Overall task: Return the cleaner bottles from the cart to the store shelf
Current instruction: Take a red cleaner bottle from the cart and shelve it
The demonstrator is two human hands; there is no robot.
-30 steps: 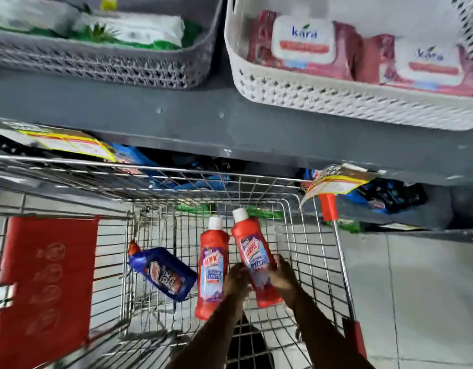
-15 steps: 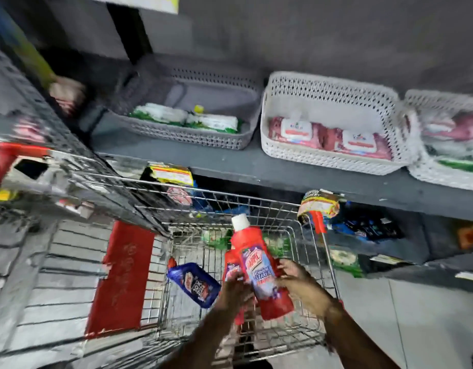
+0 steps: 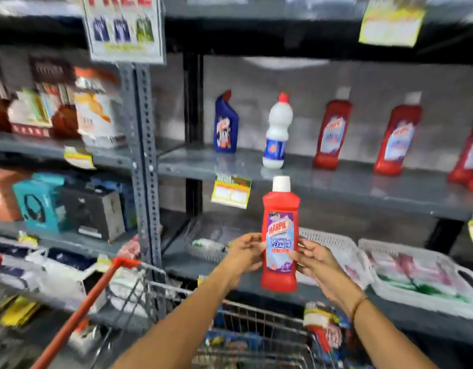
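I hold a red cleaner bottle with a white cap upright in front of me, above the wire cart. My left hand grips its left side and my right hand grips its right side. It hangs just below the front edge of the grey store shelf. On that shelf stand a blue bottle, a white bottle with a red cap, and red bottles of the same kind further right. The cart's inside is mostly out of view.
A grey upright post divides the shelving. Boxed goods fill the left shelves. Below the bottle shelf sit a grey basket and white baskets of wipes. Price tags hang from the shelf edge. The cart's red handle runs at lower left.
Both hands lifted the red bottle out of the cart up to shelf height. My view swung up from the cart to the shelves.
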